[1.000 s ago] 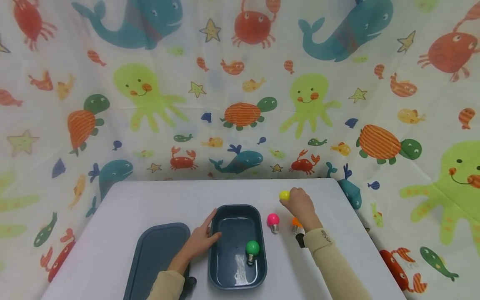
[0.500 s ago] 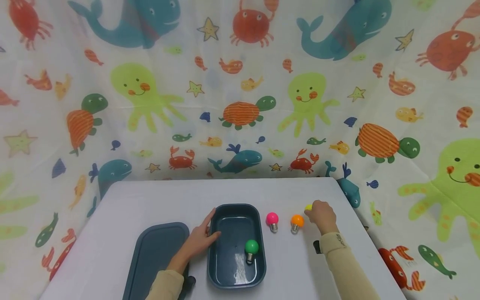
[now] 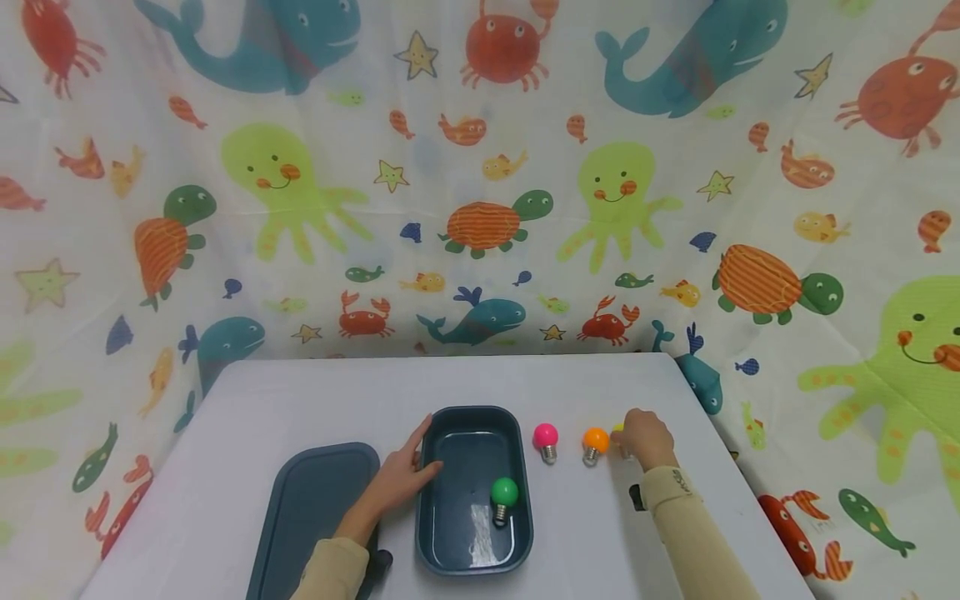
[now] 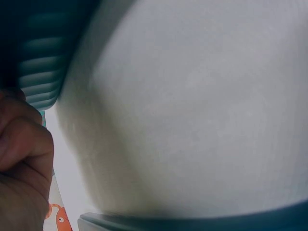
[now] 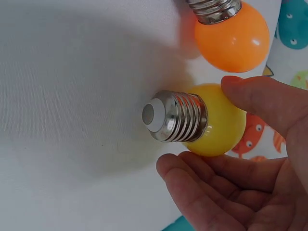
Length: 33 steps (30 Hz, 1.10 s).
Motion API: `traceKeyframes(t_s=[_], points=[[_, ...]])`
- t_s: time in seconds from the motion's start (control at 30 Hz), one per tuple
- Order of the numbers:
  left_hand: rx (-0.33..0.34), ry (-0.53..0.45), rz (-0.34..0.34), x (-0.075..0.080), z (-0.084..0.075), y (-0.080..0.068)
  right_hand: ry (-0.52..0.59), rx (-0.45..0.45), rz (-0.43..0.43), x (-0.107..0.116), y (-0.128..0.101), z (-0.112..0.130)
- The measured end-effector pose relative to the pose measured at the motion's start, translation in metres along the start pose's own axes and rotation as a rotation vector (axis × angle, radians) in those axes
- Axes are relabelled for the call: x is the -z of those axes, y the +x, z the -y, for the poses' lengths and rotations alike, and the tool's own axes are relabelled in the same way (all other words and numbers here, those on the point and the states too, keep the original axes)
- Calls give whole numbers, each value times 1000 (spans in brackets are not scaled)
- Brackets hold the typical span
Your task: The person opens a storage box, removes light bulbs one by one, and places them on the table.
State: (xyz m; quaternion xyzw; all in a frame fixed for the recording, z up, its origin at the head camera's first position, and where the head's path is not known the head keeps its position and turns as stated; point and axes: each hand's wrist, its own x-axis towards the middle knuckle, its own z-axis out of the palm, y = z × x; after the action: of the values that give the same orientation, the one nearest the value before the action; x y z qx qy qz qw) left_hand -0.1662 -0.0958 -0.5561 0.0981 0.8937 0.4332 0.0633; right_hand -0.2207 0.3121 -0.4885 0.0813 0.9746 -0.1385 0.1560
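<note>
The right hand (image 3: 647, 437) is pinching a yellow bulb (image 5: 219, 120) between thumb and fingertips, its metal screw base (image 5: 175, 116) pointing away from the palm and down toward the white table (image 3: 322, 400). In the head view the yellow bulb (image 3: 617, 428) is showing only as a sliver at the hand's inner edge. Just beside the grip, toward the person's left, an orange bulb (image 3: 596, 442) is lying on the table, close to the yellow one but whether they are touching cannot be told; in the wrist view the orange bulb (image 5: 233, 30) is sitting just beyond the thumb. Farther left of the grip, a pink bulb (image 3: 546, 439) is lying apart from the orange one. Beyond that, a dark teal bin (image 3: 517, 533) is holding a green bulb (image 3: 504, 496). The left hand (image 3: 401, 479) is resting on the bin's left rim, thumb hooked over the edge, fingers fairly straight. A matching lid (image 3: 307, 508) is lying flat just left of that hand. A sea-creature cloth (image 3: 480, 167) is hanging behind the table.
</note>
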Motion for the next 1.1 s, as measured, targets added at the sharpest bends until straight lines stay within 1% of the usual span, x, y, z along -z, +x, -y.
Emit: traceKeyframes(t_s=[0.1, 0.27, 0.47, 0.67, 0.8, 0.97, 1.1], points=[[13, -2, 0, 0, 0, 0, -14, -5, 10, -1, -2, 0], [13, -5, -3, 0, 0, 0, -26, 0, 19, -3, -1, 0], [19, -3, -4, -1, 1, 1, -27, 4, 35, 0, 0, 0], [18, -4, -2, -1, 3, 2, -14, 29, -3, 10, 0, 6], [14, -9, 0, 0, 3, 2, -29, 94, -65, 13, 2, 17], [10, -5, 2, -1, 4, 3, -58, 200, -145, 14, 3, 38], [-7, -4, -1, -2, 4, 3, -36, 270, -188, 13, 1, 53]])
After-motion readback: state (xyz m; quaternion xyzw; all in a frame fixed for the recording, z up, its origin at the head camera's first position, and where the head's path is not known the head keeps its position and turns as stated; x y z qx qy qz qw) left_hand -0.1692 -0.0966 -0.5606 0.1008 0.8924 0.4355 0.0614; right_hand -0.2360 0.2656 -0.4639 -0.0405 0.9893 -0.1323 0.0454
